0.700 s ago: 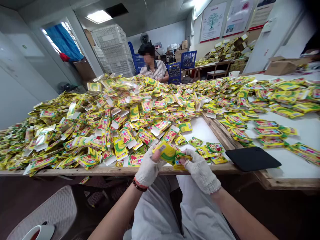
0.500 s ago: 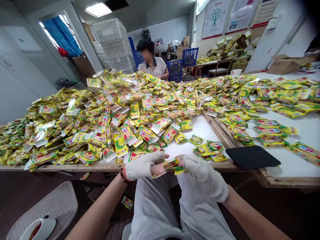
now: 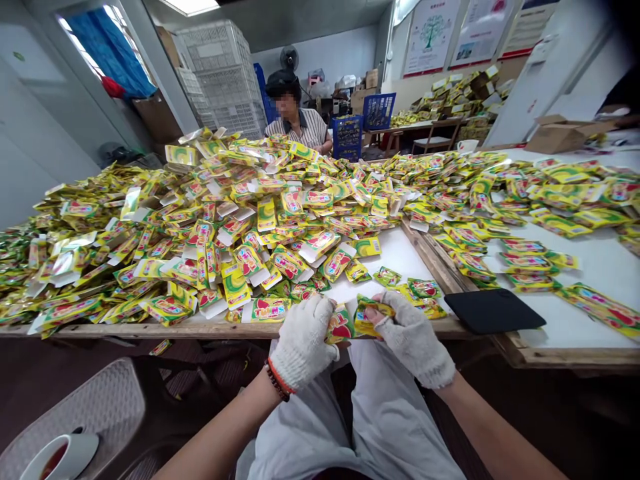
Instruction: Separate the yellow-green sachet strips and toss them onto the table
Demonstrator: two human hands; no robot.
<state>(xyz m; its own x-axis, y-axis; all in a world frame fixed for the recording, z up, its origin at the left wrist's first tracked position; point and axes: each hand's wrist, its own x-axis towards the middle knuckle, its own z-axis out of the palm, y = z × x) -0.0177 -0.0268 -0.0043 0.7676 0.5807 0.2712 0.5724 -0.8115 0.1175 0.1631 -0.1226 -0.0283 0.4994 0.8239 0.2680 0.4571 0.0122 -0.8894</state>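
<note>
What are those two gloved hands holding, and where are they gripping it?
The left hand grips a small printed carton by its left end; the right hand pinches at least one yellow-green packet by its right side.

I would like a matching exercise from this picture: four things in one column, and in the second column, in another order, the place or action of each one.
Things:
1. Left hand
2. Black flat object
3. Right hand
4. Cup of reddish-brown drink

Places or actions:
A. Stands on a grey seat
B. Grips a watermelon-printed box
C. Lies partly over a wooden strip
D. Holds at least one small packet

Right pairs: 1-B, 2-C, 3-D, 4-A
</note>
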